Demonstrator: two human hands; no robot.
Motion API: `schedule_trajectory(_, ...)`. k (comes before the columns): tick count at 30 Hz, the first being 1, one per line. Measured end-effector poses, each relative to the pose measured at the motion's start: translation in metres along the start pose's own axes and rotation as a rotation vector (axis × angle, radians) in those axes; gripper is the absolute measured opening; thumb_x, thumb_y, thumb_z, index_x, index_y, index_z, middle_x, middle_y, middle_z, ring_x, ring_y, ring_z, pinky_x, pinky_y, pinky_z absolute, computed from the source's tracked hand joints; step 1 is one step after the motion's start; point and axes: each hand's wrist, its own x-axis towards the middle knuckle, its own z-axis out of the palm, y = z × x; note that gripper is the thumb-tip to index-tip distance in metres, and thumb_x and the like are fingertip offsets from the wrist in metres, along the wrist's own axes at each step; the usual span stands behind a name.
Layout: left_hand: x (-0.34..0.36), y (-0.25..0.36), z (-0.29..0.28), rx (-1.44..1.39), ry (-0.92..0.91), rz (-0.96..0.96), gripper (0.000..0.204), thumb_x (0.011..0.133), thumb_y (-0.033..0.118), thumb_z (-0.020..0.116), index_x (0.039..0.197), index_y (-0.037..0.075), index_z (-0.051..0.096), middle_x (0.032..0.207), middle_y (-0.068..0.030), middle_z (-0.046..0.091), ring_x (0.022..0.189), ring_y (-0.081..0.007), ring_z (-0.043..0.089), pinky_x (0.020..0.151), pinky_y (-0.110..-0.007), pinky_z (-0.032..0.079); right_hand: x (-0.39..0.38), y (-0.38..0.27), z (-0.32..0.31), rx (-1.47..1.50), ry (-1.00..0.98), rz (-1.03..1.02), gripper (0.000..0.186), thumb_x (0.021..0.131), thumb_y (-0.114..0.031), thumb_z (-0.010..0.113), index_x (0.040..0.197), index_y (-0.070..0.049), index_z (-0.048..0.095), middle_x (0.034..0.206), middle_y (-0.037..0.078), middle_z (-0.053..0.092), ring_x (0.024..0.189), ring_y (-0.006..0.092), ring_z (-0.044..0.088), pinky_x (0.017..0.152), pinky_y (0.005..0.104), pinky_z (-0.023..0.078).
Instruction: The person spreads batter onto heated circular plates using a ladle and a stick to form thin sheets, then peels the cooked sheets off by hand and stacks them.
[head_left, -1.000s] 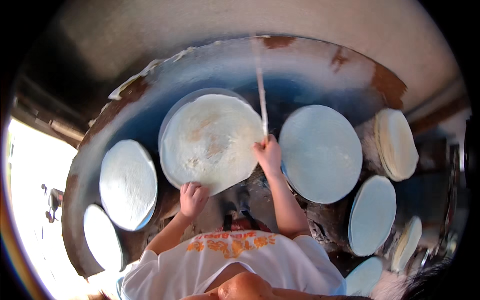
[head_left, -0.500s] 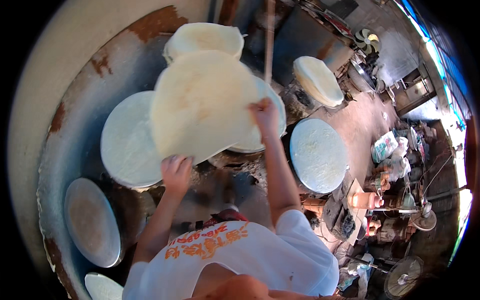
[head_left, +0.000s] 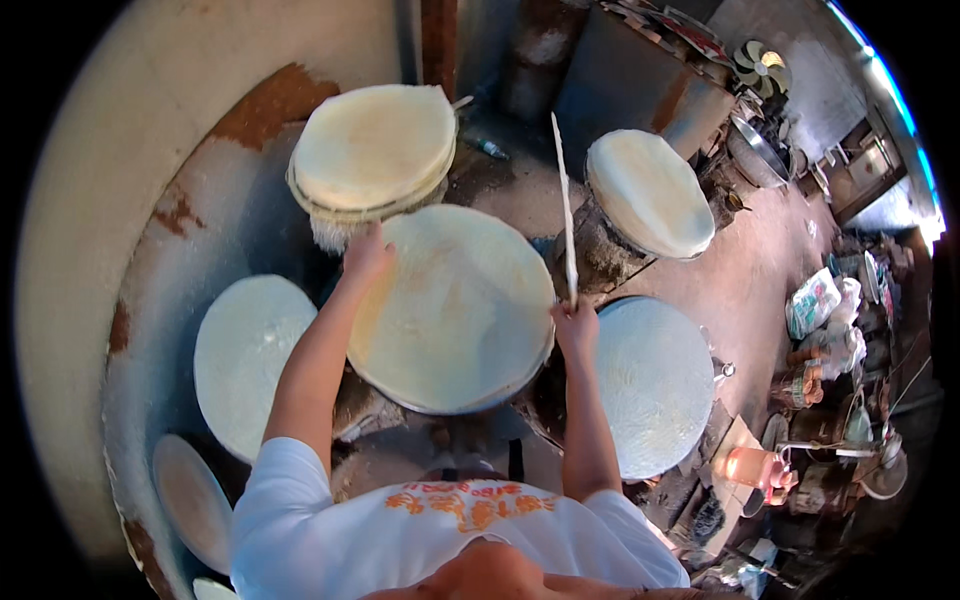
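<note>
A large pale round sheet (head_left: 455, 310) lies on a dark-rimmed round plate in the middle. My left hand (head_left: 369, 252) is at its upper-left edge, fingers closed on it, beside the fringed stack of round sheets (head_left: 372, 140) at the back left. My right hand (head_left: 574, 325) grips a long pale stick (head_left: 562, 190), held upright at the sheet's right edge. Another stack of pale sheets (head_left: 648, 190) sits on a stand behind it, and a white-coated disc (head_left: 650, 385) is just right of my right forearm.
A coated disc (head_left: 250, 360) and bare plate (head_left: 190, 500) stand at the left beside a curved rusty metal wall (head_left: 150, 280). A bottle (head_left: 490, 147) lies at the back. A fan (head_left: 760, 70), metal basin (head_left: 755, 150), bags (head_left: 812, 305) and assorted clutter line the right side.
The view has turned. The large sheet that both hands carried now lies flat on the middle plate. My left hand has moved forward from its near edge to its upper-left edge.
</note>
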Motion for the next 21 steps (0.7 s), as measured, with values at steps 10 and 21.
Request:
schedule_trajectory(10, 0.080, -0.046, 0.026, -0.396, -0.346, -0.066, 0.031, 0.068, 0.025, 0.069, 0.087, 0.001, 0.069, 0.074, -0.0132, 0.067, 0.069, -0.0213, 0.064, 0.063, -0.036, 0.047, -0.001, 0.002, -0.073, 0.334, -0.019, 0.143, 0.023, 0.080, -0.012, 0.067, 0.069, -0.005, 0.048, 0.060, 0.004, 0.056, 0.056, 0.0117, 0.050, 0.053, 0.0295, 0.039)
schedule_trajectory(21, -0.030, 0.104, -0.058, -0.326, 0.057, 0.063, 0.018, 0.081, 0.017, 0.062, 0.084, -0.001, 0.059, 0.078, -0.0145, 0.060, 0.074, -0.0313, 0.058, 0.066, -0.038, 0.045, -0.002, 0.001, -0.104, 0.499, 0.020, 0.195, 0.028, 0.079, -0.004, 0.067, 0.069, -0.007, 0.041, 0.062, 0.004, 0.056, 0.067, 0.0139, 0.064, 0.056, 0.0265, 0.045)
